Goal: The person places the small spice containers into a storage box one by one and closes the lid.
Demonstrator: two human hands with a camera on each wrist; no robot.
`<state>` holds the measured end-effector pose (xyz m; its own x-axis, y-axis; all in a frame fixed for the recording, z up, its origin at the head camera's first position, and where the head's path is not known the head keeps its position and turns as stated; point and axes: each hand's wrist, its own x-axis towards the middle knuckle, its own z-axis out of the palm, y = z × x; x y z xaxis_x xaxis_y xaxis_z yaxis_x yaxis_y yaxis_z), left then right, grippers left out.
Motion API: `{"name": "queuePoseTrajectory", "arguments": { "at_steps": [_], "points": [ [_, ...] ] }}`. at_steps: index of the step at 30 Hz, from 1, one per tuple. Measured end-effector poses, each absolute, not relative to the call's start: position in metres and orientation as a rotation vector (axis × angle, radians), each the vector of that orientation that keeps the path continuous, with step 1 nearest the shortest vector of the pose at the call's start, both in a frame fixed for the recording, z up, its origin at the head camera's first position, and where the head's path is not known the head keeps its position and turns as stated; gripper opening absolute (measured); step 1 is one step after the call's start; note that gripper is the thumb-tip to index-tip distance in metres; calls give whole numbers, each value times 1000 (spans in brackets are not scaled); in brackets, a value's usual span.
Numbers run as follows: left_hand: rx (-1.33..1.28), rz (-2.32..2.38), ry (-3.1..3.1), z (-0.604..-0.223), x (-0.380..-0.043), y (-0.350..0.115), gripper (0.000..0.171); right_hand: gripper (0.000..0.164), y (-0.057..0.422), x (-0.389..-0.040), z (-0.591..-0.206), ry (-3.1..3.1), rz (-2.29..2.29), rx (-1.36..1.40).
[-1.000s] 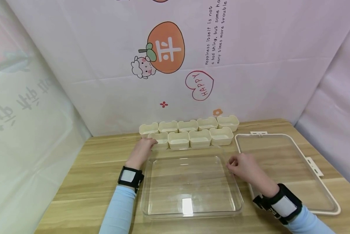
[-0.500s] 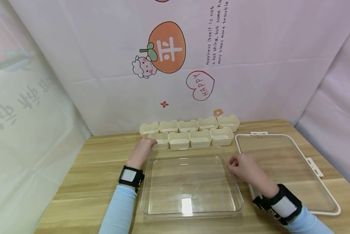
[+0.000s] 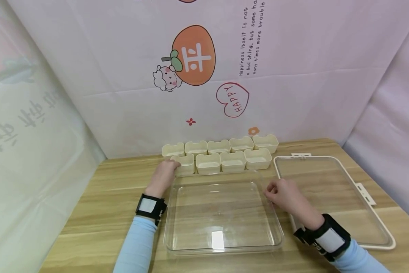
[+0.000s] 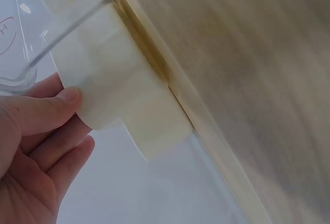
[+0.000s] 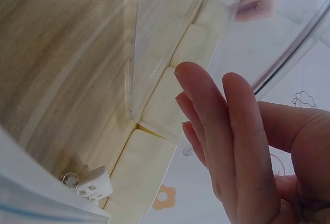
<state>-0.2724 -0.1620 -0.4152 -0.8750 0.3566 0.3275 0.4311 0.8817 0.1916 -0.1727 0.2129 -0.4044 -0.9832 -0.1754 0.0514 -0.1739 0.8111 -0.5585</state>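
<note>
In the head view, my left hand [image 3: 163, 174] pinches the front-left cream bin [image 3: 185, 165], at the end of the front row. The left wrist view shows the thumb [image 4: 67, 97] against that bin's pale wall [image 4: 98, 74], the other fingers behind it. A large transparent box [image 3: 221, 212] lies before me, its inside bare. My right hand [image 3: 283, 195] is at the box's right rim, thumb and forefinger together on it. Seen from the right wrist, the rim runs in behind the forefinger [image 5: 247, 131], where the thumb is partly hidden.
Several more cream bins [image 3: 233, 162] stand in two rows behind the box. A clear lid [image 3: 331, 197] with a white border and clips lies to the right, partly under my right forearm. A printed white cloth [image 3: 139, 113] hangs behind the wooden table [image 3: 88, 212].
My left hand has shifted slightly left with the bin, and a narrow gap shows between that bin and its neighbour. My right hand and the box have stayed where they were.
</note>
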Motion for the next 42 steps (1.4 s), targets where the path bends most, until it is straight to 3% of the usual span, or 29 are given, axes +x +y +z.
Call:
{"name": "queuePoseTrajectory", "arguments": {
  "at_steps": [9, 18, 42],
  "points": [
    [-633, -334, -2691, -409, -267, -162, 24, 10, 212, -174, -406, 2995, -918, -304],
    [-674, -294, -2588, -408, -263, -162, 36, 11, 212, -173, -404, 2952, -960, -264],
    [-777, -186, -2381, -399, -241, -166, 35, 11, 212, -171, -403, 2979, -910, -274]
  ]
}}
